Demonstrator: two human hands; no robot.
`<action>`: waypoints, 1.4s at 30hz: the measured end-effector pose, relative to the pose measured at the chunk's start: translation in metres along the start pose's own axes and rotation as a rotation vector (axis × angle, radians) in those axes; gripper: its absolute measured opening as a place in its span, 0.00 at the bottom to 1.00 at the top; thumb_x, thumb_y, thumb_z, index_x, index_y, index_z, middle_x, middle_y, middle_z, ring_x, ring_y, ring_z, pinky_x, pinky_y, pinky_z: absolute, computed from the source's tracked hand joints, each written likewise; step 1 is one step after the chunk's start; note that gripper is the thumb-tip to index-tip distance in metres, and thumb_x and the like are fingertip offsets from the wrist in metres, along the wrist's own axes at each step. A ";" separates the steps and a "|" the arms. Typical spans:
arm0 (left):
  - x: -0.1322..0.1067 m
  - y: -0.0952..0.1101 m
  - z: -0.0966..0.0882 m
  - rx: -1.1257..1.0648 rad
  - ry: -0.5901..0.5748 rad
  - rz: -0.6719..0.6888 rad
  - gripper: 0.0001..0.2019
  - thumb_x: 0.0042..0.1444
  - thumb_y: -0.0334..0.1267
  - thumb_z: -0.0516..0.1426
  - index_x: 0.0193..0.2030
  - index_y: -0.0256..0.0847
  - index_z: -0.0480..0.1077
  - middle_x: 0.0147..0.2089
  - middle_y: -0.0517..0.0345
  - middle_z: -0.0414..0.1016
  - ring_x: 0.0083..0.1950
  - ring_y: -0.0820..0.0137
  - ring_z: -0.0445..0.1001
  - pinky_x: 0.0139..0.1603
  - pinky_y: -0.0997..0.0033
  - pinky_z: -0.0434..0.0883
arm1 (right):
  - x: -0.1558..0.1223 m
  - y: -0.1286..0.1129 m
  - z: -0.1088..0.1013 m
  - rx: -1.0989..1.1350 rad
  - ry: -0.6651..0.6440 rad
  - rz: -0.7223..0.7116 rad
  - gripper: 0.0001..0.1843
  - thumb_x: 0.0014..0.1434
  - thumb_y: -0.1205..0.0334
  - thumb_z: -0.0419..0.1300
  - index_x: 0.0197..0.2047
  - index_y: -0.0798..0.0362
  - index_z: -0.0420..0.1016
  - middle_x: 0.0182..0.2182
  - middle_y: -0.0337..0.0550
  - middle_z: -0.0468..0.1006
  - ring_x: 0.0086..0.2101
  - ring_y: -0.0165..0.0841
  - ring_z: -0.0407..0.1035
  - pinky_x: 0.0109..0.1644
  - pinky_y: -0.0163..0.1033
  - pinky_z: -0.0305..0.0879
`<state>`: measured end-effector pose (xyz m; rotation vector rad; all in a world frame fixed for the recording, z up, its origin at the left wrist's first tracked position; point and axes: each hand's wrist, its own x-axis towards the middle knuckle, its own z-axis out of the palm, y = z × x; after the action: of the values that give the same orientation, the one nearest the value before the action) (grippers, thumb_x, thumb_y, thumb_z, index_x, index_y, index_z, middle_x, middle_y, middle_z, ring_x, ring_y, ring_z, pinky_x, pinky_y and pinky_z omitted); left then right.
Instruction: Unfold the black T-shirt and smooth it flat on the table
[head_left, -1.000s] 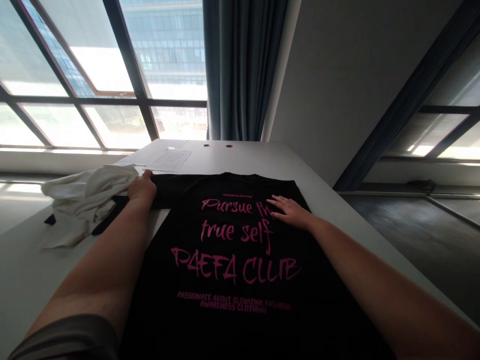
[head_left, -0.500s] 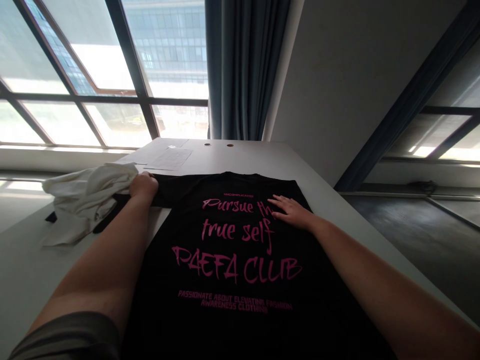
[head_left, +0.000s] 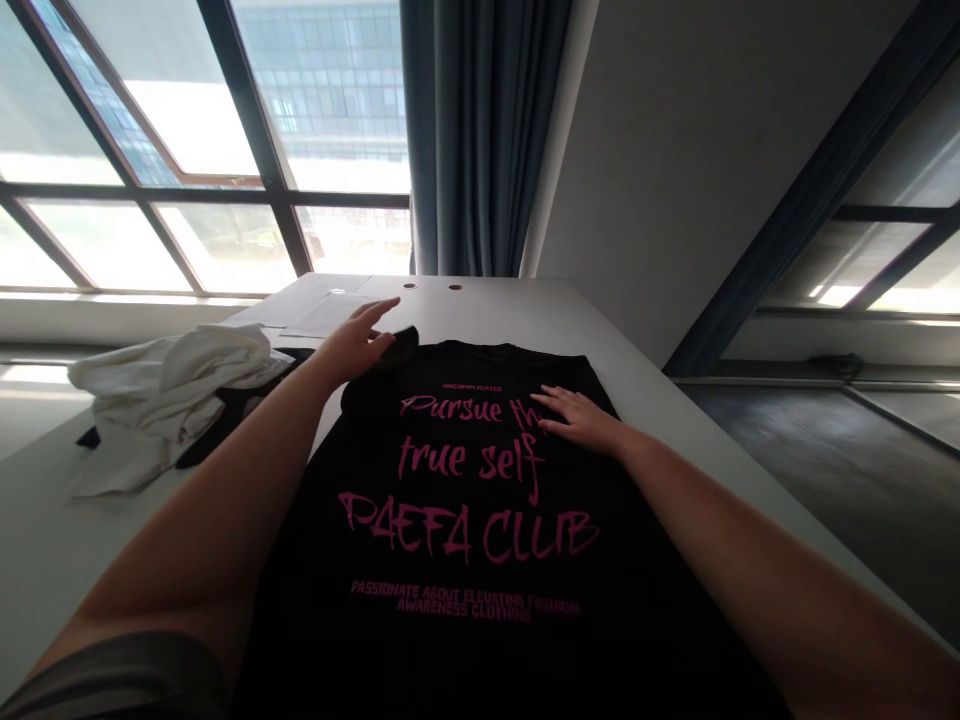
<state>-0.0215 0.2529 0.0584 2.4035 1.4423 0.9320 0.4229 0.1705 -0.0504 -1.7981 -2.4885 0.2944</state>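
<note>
A black T-shirt (head_left: 465, 540) with pink lettering lies spread out, back side up, with its collar at the far end. My left hand (head_left: 361, 340) is at the shirt's far left shoulder, fingers stretched out and apart. Its thumb side touches the left sleeve (head_left: 403, 346), which is turned inward over the shoulder with its end raised. My right hand (head_left: 574, 415) rests flat on the upper right of the shirt, fingers spread over part of the lettering.
A crumpled white cloth (head_left: 180, 375) lies left of my left forearm, with dark fabric (head_left: 217, 425) beside it. Paper sheets (head_left: 322, 312) lie at the far left of the white table (head_left: 517, 305), which has two round holes at its far end. A blue curtain (head_left: 476, 140) hangs beyond.
My left hand has moved right and away from me, bringing the outstretched left sleeve inward over the shoulder. Its fingers have opened out. My right hand stays in place on the shirt.
</note>
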 end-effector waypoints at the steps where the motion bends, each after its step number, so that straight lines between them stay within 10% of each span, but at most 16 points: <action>1: -0.001 0.001 0.004 -0.013 -0.007 0.022 0.31 0.65 0.42 0.52 0.75 0.52 0.57 0.74 0.55 0.59 0.58 0.62 0.75 0.58 0.61 0.76 | 0.000 0.001 0.000 0.001 0.001 -0.003 0.39 0.69 0.34 0.48 0.77 0.40 0.54 0.77 0.47 0.48 0.74 0.54 0.43 0.75 0.67 0.41; 6: -0.010 -0.027 0.045 0.209 0.025 -0.034 0.22 0.68 0.43 0.49 0.64 0.47 0.73 0.66 0.53 0.71 0.66 0.59 0.69 0.71 0.56 0.65 | 0.001 0.002 0.001 0.004 0.002 -0.010 0.40 0.69 0.33 0.48 0.77 0.40 0.54 0.77 0.47 0.47 0.74 0.53 0.43 0.75 0.67 0.41; 12: -0.018 -0.054 0.094 0.383 -0.388 -0.078 0.29 0.70 0.55 0.46 0.74 0.51 0.63 0.77 0.55 0.58 0.76 0.57 0.57 0.77 0.57 0.55 | 0.001 0.000 0.000 0.000 0.003 -0.004 0.40 0.68 0.33 0.48 0.77 0.40 0.55 0.76 0.46 0.49 0.74 0.53 0.44 0.75 0.65 0.42; 24: -0.022 -0.030 0.093 0.425 -0.502 -0.068 0.34 0.70 0.60 0.41 0.78 0.51 0.54 0.81 0.52 0.47 0.80 0.50 0.45 0.78 0.49 0.47 | -0.001 -0.001 -0.001 0.001 -0.004 -0.004 0.40 0.69 0.33 0.47 0.77 0.40 0.54 0.77 0.47 0.48 0.74 0.53 0.43 0.75 0.66 0.41; 42: -0.021 -0.034 0.097 0.451 -0.345 -0.233 0.34 0.69 0.58 0.42 0.76 0.49 0.57 0.79 0.53 0.52 0.79 0.53 0.51 0.76 0.46 0.54 | -0.002 -0.003 -0.002 -0.004 0.001 -0.003 0.40 0.69 0.34 0.48 0.77 0.41 0.55 0.76 0.47 0.48 0.73 0.53 0.44 0.75 0.66 0.41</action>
<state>0.0057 0.2675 -0.0420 2.4402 1.8839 0.1338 0.4214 0.1682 -0.0476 -1.7948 -2.4927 0.2882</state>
